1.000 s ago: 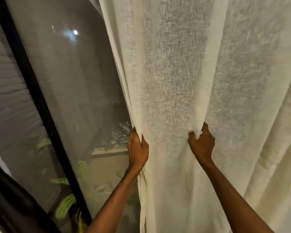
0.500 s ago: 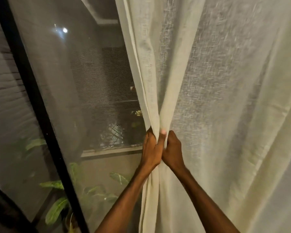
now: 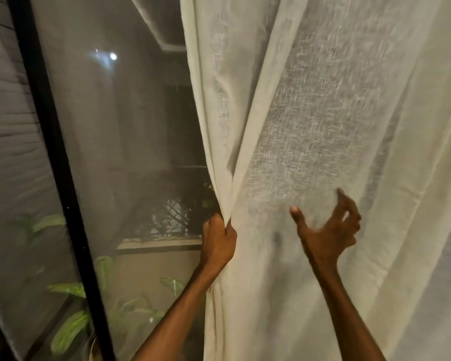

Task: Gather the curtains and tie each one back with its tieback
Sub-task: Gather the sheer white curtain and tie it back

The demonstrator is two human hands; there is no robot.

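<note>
- Window glass (image 3: 130, 152), black frame (image 3: 60, 178); leafy plants (image 3: 71, 332) outside.
- Sheer cream curtain (image 3: 310, 126), coarse weave, hanging right of the glass.
- Left hand (image 3: 218, 241) grips gathered curtain edge.
- Right hand (image 3: 328, 230): fingers spread, holding nothing.

Curtain (image 3: 310, 126) hung at right, before the window pane (image 3: 130, 126). Window frame (image 3: 60, 178) set left of the pane. Plants (image 3: 71, 332) seen behind the glass, low at left. Curtain's left edge bunched in left hand (image 3: 218, 243); right hand (image 3: 328, 230) held before the cloth, further right.
</note>
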